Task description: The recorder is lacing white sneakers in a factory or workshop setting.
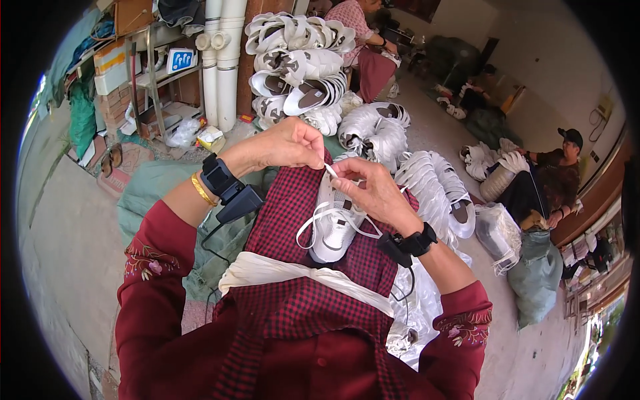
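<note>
A white sneaker [331,230] rests on my lap over a red-and-black checked apron [277,213]. Its white shoelace [308,224] loops out loosely on both sides of the shoe. My left hand [293,145] is closed in a pinch at the sneaker's far end, fingertips on a short stretch of white lace. Close beside it, my right hand [373,190] pinches the same stretch between thumb and fingers. The shoe's far part is partly covered by my right hand. Each wrist wears a black strapped device with a cable.
Stacks of white shoes [300,67] stand ahead, with more bundled shoes [433,183] at my right. A green sack [537,273] and a clear bag [499,233] lie farther right, near a seated person [560,167]. White pipes [229,67] and a shelf [167,77] stand at far left.
</note>
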`<state>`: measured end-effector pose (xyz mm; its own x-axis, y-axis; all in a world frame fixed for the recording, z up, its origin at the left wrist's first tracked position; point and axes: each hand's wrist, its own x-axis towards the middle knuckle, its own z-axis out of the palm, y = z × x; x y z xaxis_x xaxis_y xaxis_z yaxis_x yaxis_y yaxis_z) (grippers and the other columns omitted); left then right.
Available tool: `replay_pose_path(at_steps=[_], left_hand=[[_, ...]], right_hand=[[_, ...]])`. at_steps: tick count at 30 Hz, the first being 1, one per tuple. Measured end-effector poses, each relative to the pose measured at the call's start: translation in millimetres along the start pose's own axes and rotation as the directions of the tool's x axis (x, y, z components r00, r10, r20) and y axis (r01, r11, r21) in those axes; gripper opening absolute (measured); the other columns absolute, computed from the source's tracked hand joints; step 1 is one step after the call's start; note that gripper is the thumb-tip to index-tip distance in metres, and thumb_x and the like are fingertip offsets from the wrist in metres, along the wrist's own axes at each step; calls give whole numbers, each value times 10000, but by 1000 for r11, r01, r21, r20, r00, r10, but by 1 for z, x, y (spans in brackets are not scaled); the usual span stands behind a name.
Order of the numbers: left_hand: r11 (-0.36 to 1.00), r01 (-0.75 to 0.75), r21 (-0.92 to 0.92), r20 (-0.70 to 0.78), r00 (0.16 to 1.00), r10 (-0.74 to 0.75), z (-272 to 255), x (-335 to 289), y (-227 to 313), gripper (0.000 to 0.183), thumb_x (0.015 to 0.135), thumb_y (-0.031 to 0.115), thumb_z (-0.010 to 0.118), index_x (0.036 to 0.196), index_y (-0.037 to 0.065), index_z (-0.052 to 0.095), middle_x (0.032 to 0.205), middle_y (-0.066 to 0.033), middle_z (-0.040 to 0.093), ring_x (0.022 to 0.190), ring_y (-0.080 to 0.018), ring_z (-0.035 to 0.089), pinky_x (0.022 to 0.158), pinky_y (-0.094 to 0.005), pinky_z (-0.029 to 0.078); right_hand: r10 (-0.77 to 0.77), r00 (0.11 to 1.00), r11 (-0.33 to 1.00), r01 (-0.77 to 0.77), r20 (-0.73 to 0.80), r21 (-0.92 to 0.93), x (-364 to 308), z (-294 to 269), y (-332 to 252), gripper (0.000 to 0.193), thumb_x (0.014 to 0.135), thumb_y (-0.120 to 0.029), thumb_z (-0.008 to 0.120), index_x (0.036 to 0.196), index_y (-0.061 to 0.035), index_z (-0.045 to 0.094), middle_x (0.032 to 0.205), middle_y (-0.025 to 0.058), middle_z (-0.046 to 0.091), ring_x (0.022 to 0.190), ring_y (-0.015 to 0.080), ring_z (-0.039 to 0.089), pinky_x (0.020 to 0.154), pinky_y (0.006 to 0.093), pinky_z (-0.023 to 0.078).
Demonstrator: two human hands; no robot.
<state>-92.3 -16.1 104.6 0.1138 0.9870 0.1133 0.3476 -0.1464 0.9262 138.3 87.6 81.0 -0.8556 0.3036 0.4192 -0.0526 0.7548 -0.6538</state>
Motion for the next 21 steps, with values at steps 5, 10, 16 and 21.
replay_pose_path(at_steps=[5,10,16,21], left_hand=[[990,-138,-10,-64,989,137,18,9,-6,160,872,138,772,983,31,733,771,24,654,647,-22,546,571,-199,440],[846,-239,476,9,964,267,75,29,-27,224,761,120,765,958,14,757,817,-88,671,729,-219,649,669,-349,518],[614,-314,725,137,938,318,105,35,-37,101,765,87,712,853,39,718,943,-135,600,899,-336,632,806,-449,488],[763,-442,471,186,896,404,88,20,-43,125,835,96,713,921,11,679,955,-119,592,899,-312,625,806,-436,488]], right_hand=[[181,982,956,-188,53,226,0,-8,-2,157,1009,-180,656,1007,-30,704,776,-49,623,717,42,558,632,236,482],[308,944,878,-234,-120,417,-32,-20,2,183,1020,-222,649,1017,-48,706,773,-28,640,699,38,568,626,216,475],[371,916,847,-265,-156,460,-63,-23,7,211,1028,-227,636,1026,-41,735,744,-33,617,654,31,532,575,199,423],[264,946,930,-197,-188,312,-62,-13,14,176,981,-180,692,1017,-24,764,745,-28,623,640,56,535,563,230,434]])
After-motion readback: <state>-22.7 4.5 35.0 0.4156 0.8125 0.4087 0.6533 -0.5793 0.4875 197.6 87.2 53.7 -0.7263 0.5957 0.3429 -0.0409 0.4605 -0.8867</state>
